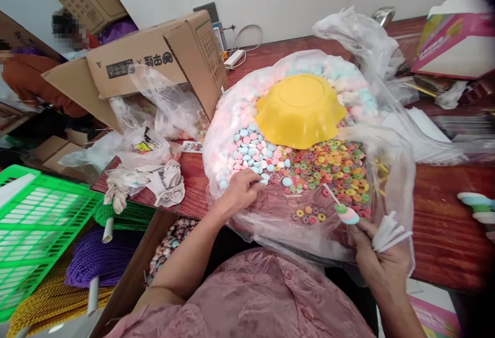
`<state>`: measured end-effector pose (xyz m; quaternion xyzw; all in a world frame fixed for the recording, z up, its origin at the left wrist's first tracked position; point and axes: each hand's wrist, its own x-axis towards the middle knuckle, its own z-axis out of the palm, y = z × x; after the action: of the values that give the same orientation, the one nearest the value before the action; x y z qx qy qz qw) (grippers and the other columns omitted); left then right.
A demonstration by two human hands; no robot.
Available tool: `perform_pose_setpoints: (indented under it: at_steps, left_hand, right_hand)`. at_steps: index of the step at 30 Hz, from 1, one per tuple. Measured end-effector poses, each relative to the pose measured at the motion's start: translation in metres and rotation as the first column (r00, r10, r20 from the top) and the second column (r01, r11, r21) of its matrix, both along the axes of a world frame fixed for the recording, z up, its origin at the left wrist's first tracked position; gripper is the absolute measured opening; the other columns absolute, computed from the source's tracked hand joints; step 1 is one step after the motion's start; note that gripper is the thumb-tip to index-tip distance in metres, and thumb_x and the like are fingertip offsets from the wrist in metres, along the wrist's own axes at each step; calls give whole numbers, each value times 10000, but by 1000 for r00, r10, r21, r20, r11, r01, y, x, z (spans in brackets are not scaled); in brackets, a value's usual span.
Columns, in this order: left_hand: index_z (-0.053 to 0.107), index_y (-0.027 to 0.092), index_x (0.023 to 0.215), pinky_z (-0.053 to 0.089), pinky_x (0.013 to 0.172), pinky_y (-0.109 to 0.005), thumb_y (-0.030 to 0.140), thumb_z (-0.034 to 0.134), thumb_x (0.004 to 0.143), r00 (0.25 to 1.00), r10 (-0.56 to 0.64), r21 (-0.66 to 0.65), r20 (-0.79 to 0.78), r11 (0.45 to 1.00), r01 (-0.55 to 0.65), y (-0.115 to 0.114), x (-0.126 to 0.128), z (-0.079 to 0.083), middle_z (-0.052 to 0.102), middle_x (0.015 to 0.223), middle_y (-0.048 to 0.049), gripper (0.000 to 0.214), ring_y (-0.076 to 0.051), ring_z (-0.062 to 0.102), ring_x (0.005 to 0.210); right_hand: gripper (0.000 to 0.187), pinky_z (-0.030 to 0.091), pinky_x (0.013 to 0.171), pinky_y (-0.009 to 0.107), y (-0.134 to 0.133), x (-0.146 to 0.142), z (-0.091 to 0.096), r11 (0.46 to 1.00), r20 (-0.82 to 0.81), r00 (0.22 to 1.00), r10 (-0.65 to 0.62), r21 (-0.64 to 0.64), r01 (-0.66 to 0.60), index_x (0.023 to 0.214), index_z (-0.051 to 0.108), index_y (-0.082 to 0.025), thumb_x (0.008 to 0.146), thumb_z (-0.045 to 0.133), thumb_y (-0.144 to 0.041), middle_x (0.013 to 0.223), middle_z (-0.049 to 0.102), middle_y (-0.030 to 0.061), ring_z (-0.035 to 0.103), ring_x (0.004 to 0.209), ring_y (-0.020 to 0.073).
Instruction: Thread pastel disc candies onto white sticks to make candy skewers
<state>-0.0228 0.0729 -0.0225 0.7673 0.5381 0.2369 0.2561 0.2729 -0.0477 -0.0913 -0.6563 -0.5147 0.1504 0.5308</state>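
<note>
A big clear plastic bag (390, 167) lies open on the wooden table (444, 209), full of pastel round candies (247, 147) and coloured ring candies (332, 165). An upturned yellow bowl (299, 108) rests on the candies. My left hand (242, 191) reaches into the bag with fingertips pinched at the pastel candies near its front edge. My right hand (377, 258) is closed on a bundle of white sticks (390, 232) and holds a stick threaded with pastel candies (346, 213) over the rings.
A cardboard box (154, 59) and crumpled plastic bags (154, 116) stand to the left. A green plastic crate (42, 224) and rolls of purple and yellow cord (96, 260) sit lower left. A pink and white box (456, 38) is back right. Other people sit far left.
</note>
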Motion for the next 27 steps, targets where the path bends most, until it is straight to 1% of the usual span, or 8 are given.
perform_pose_setpoints:
  at_steps: [4,11,14,18,21,23,25,27]
  left_hand:
    - [697,159,752,442,669,-259,237,646,807,992,35,-99,124,995,-23,16,6,11,673,778,-16,108,-145,591,708]
    - [605,165,630,451,774,-324,132,537,820,947,-113,34,-300,991,129,19,20,1,618,710,-43,205,-188,567,749]
    - [673,157,813,474,847,-372,133,536,839,937,-87,121,-340,983,135,6,18,-7,664,830,-78,142,-225,586,851]
    - [657,149,1141,497,894,-417,91,549,811,941,-86,208,-328,965,161,-11,13,-16,686,1042,-116,352,-265,582,997]
    - [671,159,1155,515,872,-401,68,537,799,985,-80,255,-155,960,119,-18,15,-20,695,1038,-111,391,-244,601,980]
    - [681,166,1161,534,808,-354,124,580,820,990,-44,207,132,978,16,-22,22,-19,702,998,-91,358,-201,624,887]
    - [696,174,1144,538,724,-293,214,673,810,876,45,36,480,997,-71,-26,32,-15,703,920,-54,338,-153,627,785]
    - [715,183,1114,535,697,-253,258,764,751,669,159,-162,726,985,-59,-31,44,-8,701,869,-23,375,-124,628,750]
  right_hand:
    - [171,448,500,240,0,0,-2,997,-14,997,74,21,-74,872,779,-189,846,686,-330,563,588,-26,509,494,117]
    - [185,437,491,232,0,2,-4,993,-53,992,114,-16,-115,908,774,-181,868,661,-323,550,549,-41,496,489,108]
    - [203,442,489,245,0,0,-2,996,-9,996,94,-8,-94,909,769,-171,863,654,-332,550,567,-31,512,486,119]
    - [191,454,494,260,-1,2,-6,997,78,995,65,38,-68,883,761,-171,841,665,-331,552,597,-21,539,480,132]
    - [182,463,503,269,-5,4,-12,992,127,986,108,56,-116,943,761,-188,852,638,-288,577,620,-15,550,480,139]
    - [235,501,541,277,-10,4,-14,985,165,976,144,70,-157,1032,753,-210,846,614,-246,687,689,8,613,547,163]
    - [313,545,603,290,-15,-1,-10,973,194,960,202,76,-220,1107,734,-229,828,594,-196,816,740,25,677,645,189]
    - [387,571,662,299,-19,-9,-1,951,217,935,281,65,-301,1167,708,-236,818,568,-143,902,758,29,707,714,198]
